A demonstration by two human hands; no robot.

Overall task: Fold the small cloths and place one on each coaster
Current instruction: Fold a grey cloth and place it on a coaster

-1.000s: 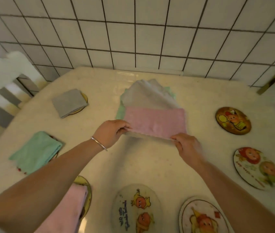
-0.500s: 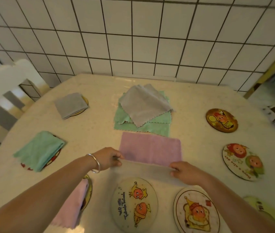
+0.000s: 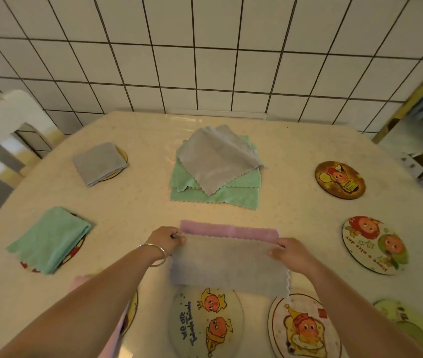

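I had one view only, head-worn, wide-angle, looking forward and down over the table (image 3: pixel 295 223) from its near edge. It faced the tiled wall (image 3: pixel 205 60) behind. Forearms entered from the bottom, close to the lens. Edges curved, corners blurred. No second view to overlap.

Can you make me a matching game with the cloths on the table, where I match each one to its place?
Things:
1. folded grey cloth
2. folded green cloth
3. pink cloth
4. loose grey cloth

Places:
A. on top of the green pile in the middle
B. on the far left coaster
C. held in both hands
D. on the near left coaster, with red showing beneath

Pairs: 1-B, 2-D, 3-C, 4-A
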